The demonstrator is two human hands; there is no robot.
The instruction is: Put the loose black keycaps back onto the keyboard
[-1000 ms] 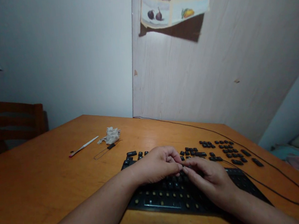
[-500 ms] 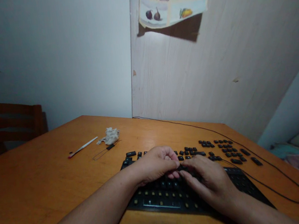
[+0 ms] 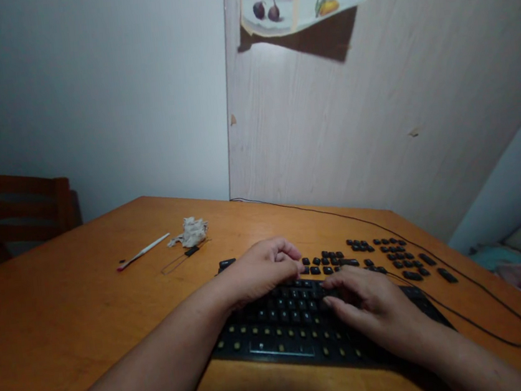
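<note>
A black keyboard lies on the wooden table, with some keycaps in place and bare key posts showing in its lower rows. Over its back edge is my left hand, fingers curled and thumb drawn close to the fingertips; whatever may be between them is hidden. My right hand rests on the keyboard's right part, thumb and forefinger a little apart, near the upper keys. Loose black keycaps lie behind the keyboard, close to my left fingertips.
Several more loose keycaps lie at the back right. A black cable loops along the right side. On the left are a white brush-like stick, a crumpled grey-white cloth or tissue and a wire keycap puller. A chair stands beyond.
My hands, whose fingertips met above the keyboard, have come apart. The left has moved slightly back and left, the right slightly right. More keys show between them.
</note>
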